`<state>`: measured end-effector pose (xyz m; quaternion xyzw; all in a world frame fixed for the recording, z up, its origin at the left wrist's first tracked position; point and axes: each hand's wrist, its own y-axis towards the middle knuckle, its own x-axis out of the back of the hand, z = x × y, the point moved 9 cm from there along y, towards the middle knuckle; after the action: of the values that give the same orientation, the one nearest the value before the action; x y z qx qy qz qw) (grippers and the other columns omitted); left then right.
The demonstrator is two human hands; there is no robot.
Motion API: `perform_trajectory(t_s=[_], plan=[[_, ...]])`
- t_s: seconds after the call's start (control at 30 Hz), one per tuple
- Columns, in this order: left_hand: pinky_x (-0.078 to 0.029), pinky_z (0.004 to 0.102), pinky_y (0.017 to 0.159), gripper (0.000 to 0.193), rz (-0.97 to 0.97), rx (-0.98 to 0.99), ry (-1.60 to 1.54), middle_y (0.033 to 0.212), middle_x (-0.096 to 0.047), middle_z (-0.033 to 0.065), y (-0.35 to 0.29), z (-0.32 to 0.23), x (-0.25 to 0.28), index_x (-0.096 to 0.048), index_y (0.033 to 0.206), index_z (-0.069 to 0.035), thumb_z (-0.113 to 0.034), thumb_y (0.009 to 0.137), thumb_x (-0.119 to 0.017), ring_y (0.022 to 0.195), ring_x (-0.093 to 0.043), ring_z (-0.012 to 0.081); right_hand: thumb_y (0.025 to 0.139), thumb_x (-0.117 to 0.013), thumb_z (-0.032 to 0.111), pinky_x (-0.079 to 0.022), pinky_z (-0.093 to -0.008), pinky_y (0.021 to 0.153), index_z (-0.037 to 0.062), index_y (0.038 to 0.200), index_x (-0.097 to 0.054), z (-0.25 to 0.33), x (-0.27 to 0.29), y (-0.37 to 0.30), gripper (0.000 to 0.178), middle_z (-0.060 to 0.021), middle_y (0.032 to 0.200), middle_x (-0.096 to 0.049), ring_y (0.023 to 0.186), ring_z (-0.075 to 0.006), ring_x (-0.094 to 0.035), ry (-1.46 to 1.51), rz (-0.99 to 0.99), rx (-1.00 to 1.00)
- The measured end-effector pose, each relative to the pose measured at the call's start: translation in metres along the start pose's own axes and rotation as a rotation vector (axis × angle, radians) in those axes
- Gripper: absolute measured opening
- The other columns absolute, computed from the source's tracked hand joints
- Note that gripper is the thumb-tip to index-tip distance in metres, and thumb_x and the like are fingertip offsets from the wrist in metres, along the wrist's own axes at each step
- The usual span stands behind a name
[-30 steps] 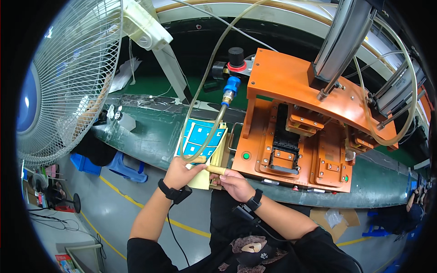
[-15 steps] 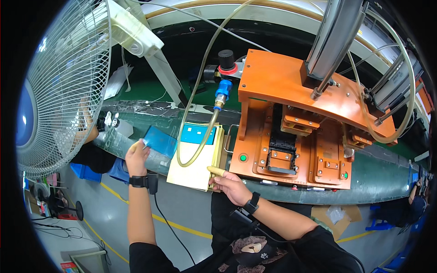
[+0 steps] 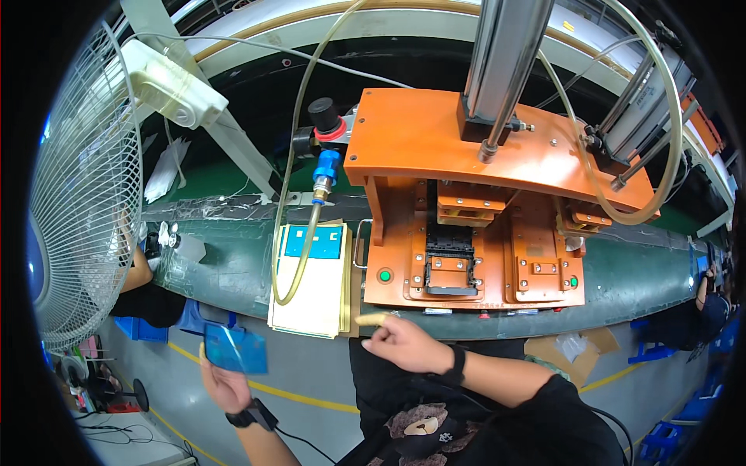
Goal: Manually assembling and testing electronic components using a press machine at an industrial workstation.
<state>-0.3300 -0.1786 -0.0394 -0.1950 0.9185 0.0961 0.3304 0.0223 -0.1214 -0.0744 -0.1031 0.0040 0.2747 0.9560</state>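
A translucent blue rectangular sheet (image 3: 242,352) is in my left hand (image 3: 223,387), pinched along its left side, out in front of the bench edge. My right hand (image 3: 412,346) is just below the bench's front edge, beside the stack of pale yellow sheets (image 3: 311,307). A yellowish cover sits on its index finger, which points left, apart from the thumb, while the other fingers curl; I see nothing in it. On the stack's top lies a blue rectangular piece (image 3: 326,241) with small light spots. The orange press (image 3: 396,287) stands right of the stack, a black frame-like part (image 3: 452,247) in its left fixture.
A clear hose (image 3: 301,272) loops down over the stack from a blue fitting (image 3: 326,167). The caged fan (image 3: 85,194) fills the left side. Another person's arm (image 3: 138,268) is behind it. A carton (image 3: 598,349) sits below the bench at right.
My left hand has come back from the bench toward me, carrying the blue sheet. My right hand has drawn away from the yellow stack's edge. The view has shifted right.
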Motion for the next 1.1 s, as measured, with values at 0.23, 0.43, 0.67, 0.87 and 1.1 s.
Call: perform_trajectory(t_s=[0.23, 0.43, 0.67, 0.87, 1.1], plan=[[-0.050, 0.0442, 0.092, 0.038, 0.393, 0.249, -0.002, 0.119, -0.061, 0.0203, -0.045, 0.090, -0.095, -0.051, 0.123, 0.004, -0.018, 0.093, -0.058, 0.105, -0.062, 0.0313, 0.070, -0.075, 0.008, -0.047, -0.0326, 0.065, 0.0064, 0.102, -0.066, 0.144, 0.090, -0.101, 0.033, -0.0099, 0.098, -0.063, 0.081, -0.0268, -0.059, -0.933, -0.570, 0.728], [-0.052, 0.0317, 0.085, 0.033, 0.592, 0.465, 0.103, 0.106, -0.065, 0.0134, -0.038, 0.159, -0.189, -0.054, 0.121, 0.005, -0.007, 0.091, -0.059, 0.095, -0.065, 0.0189, 0.071, -0.076, 0.012, -0.042, -0.0385, 0.083, 0.0099, 0.093, -0.068, 0.148, 0.108, -0.095, 0.024, -0.0048, 0.104, -0.062, 0.100, -0.0277, -0.056, -1.226, -0.612, 0.653], [-0.053, 0.0253, 0.076, 0.031, 0.793, 0.535, 0.361, 0.101, -0.067, 0.0069, -0.006, 0.183, -0.259, -0.055, 0.123, 0.001, -0.003, 0.093, -0.056, 0.082, -0.065, 0.0112, 0.074, -0.074, 0.007, -0.047, -0.0365, 0.075, 0.0081, 0.092, -0.069, 0.200, 0.141, -0.145, 0.018, -0.0070, 0.092, -0.066, 0.080, -0.0252, -0.062, -0.934, -0.701, 0.853], [-0.050, 0.0230, 0.080, 0.025, 0.841, 0.421, 0.578, 0.101, -0.067, 0.0070, 0.014, 0.197, -0.314, -0.058, 0.117, 0.002, -0.005, 0.093, -0.059, 0.089, -0.062, 0.0093, 0.091, -0.056, 0.009, -0.050, -0.0252, 0.060, -0.0056, 0.089, -0.066, 0.126, 0.251, -0.254, 0.018, -0.0115, 0.086, -0.066, 0.065, -0.0152, -0.062, 0.139, -0.773, 0.677], [-0.051, 0.0332, 0.079, 0.028, 0.834, -0.051, 0.911, 0.094, -0.068, 0.0171, 0.046, 0.215, -0.354, -0.060, 0.105, 0.006, -0.006, 0.080, -0.062, 0.089, -0.067, 0.0247, 0.098, -0.052, 0.027, -0.049, -0.0396, 0.087, 0.0055, 0.110, -0.062, -0.007, 0.331, -0.342, 0.026, -0.0078, 0.106, -0.068, 0.096, -0.0210, -0.064, 1.009, -1.198, 0.838]])
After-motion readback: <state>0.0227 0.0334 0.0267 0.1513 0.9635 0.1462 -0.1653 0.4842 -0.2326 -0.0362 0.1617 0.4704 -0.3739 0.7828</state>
